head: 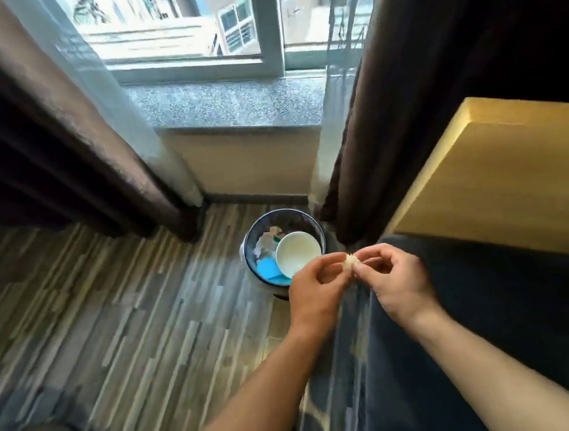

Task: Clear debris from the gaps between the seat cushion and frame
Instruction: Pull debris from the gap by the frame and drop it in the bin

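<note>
left hand (313,286): fingertips pinched on pale crumb wad (350,263) | right hand (397,282): fingertips pinched on same wad | above waste bin (315,224) rim

The bin (284,249) stands on the floor (113,316) below the window sill (228,105), between two curtains (45,133). A cup (296,252) lies in the bin among scraps. Right of the bin is the seat cushion (491,317), with the table (500,176) behind it. Both hands (350,271) meet just before the bin.
</note>
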### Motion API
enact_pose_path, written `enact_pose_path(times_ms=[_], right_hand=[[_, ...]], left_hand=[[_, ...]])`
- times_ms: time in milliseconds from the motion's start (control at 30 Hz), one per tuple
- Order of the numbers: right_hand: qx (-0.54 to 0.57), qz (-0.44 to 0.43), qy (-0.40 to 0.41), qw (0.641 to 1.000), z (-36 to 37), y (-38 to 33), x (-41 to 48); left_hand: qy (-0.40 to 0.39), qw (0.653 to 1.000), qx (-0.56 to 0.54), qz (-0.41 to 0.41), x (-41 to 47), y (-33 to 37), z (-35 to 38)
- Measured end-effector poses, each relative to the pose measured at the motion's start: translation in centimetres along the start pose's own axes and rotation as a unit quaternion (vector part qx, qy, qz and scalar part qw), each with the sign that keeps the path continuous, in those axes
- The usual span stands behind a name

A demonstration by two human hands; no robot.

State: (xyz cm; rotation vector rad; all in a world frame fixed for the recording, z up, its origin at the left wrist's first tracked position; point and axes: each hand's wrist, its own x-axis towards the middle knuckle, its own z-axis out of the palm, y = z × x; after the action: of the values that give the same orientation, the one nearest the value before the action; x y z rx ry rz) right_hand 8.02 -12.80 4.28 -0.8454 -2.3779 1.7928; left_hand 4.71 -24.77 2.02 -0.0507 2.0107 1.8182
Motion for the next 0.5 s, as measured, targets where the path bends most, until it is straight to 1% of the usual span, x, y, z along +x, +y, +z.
enact_pose_path(times_ms=[133,200,267,367,500], right_hand=[[0.023,0.053,0.006,0.998,5.9,2.0,5.3],[-0.007,0.072,-0.008,0.997,8.7,3.3,7.7],[-0.019,0.098,-0.012,0.995,10.9,4.3,9.5],[-0.019,0.159,-0.01,0.987,13.6,5.5,12.2],[-0.015,0.222,-0.043,0.974,15.6,6.5,14.6]], left_hand=[[-0.002,0.995,-0.033,-0.095,5.9,-2.9,-2.9],[0.011,0.99,-0.036,-0.136,8.8,-4.7,-3.8],[0.023,0.986,-0.025,-0.162,11.2,-6.0,-4.5],[0.01,0.98,-0.008,-0.197,14.4,-7.8,-5.4],[0.011,0.966,-0.042,-0.255,17.4,-9.6,-5.4]])
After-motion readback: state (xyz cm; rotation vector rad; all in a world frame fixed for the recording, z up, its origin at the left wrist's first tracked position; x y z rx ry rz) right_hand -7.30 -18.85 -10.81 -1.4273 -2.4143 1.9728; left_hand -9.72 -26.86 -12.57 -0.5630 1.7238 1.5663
